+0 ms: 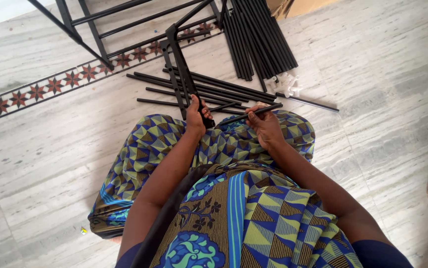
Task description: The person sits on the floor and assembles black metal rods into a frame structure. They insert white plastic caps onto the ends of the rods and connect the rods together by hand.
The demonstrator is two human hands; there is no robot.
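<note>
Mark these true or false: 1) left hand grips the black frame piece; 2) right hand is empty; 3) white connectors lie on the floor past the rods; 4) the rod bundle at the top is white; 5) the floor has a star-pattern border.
1) True: the left hand grips the end of the black frame piece.
2) False: the right hand holds a thin black rod.
3) True: the white connectors lie on the floor beside the loose rods.
4) False: the rod bundle is black.
5) True: the star-pattern border runs across the floor tiles.

head cam | worn on head | looks steeply down | close over lap, floor (50,164) beyond
</note>
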